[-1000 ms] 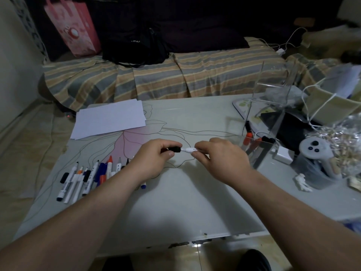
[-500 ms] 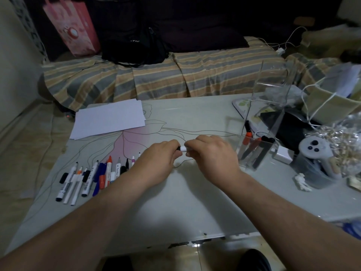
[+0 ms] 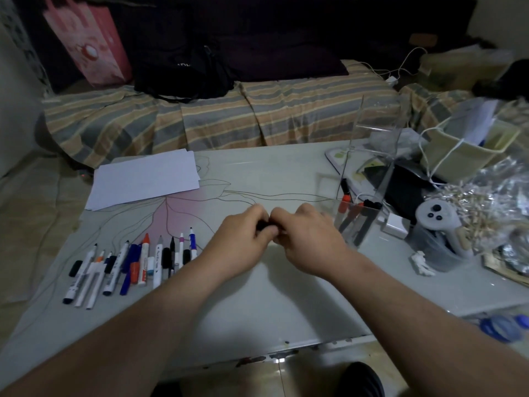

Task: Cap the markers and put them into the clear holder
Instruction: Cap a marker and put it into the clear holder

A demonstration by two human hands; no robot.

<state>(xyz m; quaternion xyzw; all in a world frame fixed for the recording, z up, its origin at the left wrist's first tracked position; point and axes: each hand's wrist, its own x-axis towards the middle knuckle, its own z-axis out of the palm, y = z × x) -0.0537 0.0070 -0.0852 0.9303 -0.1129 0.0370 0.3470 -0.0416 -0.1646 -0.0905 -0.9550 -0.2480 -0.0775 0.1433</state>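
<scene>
Both hands meet over the middle of the worktop (image 3: 257,296), knuckles almost touching. The left hand (image 3: 243,239) and the right hand (image 3: 309,239) each have their fingers closed around one marker (image 3: 262,225), of which only a small dark part shows between them. Whether its cap is fully seated cannot be told. To the left, a row of markers (image 3: 137,262) and loose caps lies on the worktop near a sheet of white paper (image 3: 146,179). Just right of the right hand stands the clear holder (image 3: 357,224), with a few markers already leaning inside it.
</scene>
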